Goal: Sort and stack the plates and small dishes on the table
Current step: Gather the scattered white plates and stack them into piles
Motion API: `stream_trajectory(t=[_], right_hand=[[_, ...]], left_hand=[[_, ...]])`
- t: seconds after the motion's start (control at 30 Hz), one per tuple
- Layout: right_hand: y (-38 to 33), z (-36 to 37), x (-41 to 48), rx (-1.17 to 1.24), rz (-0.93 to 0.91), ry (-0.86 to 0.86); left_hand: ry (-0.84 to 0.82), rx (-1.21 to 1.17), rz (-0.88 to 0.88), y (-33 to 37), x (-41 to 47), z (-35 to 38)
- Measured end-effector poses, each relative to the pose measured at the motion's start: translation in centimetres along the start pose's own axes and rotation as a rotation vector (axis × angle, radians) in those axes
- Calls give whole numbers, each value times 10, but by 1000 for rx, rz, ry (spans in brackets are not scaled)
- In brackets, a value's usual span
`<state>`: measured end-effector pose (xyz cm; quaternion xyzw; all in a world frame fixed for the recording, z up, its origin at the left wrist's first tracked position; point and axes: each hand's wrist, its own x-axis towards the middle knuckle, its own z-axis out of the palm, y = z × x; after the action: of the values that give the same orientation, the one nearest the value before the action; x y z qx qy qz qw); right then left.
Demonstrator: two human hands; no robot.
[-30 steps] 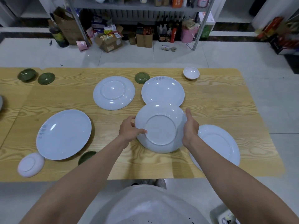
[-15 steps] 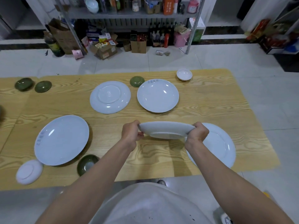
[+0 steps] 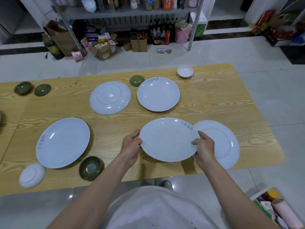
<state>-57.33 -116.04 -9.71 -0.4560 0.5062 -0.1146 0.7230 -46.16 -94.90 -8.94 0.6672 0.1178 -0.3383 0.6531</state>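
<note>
We had the white plate (image 3: 168, 139) right way up between both hands, over the near part of the counter (image 3: 214, 100), its right edge overlapping a wide-rimmed plate (image 3: 222, 142) lying there. Our left hand (image 3: 132, 146) curled its fingers round the left rim. Our right hand (image 3: 205, 147) pinched the opposite rim, thumb on top and fingers hidden beneath. We could not tell whether the plate touched the counter, though a shadow under it suggested it was raised. We judged it stiff, glazed and so rather slippery, moderately heavy, and liable to chip if knocked against another. Opposite rims seemed the right hold, with fingers underneath bearing the weight. A like plate (image 3: 158, 94) lay face up farther back.
</note>
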Motion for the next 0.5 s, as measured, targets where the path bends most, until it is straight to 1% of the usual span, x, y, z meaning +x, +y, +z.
stream_trajectory(t=[0.13, 0.23, 0.3, 0.37, 0.5], right_hand=[[-15, -20, -7, -145, -98, -198], [-29, -33, -3, -194, -86, -360], [-37, -38, 1, -191, -77, -429], [-44, -42, 4, -132, -92, -445], [-57, -46, 8, -38, -154, -377]], left_hand=[[-64, -23, 99, 11, 0, 7], [-105, -28, 153, 19, 3, 14], [-126, -31, 176, 25, 7, 19], [-135, -42, 193, 31, 12, 25], [-118, -39, 256, 46, 23, 44]])
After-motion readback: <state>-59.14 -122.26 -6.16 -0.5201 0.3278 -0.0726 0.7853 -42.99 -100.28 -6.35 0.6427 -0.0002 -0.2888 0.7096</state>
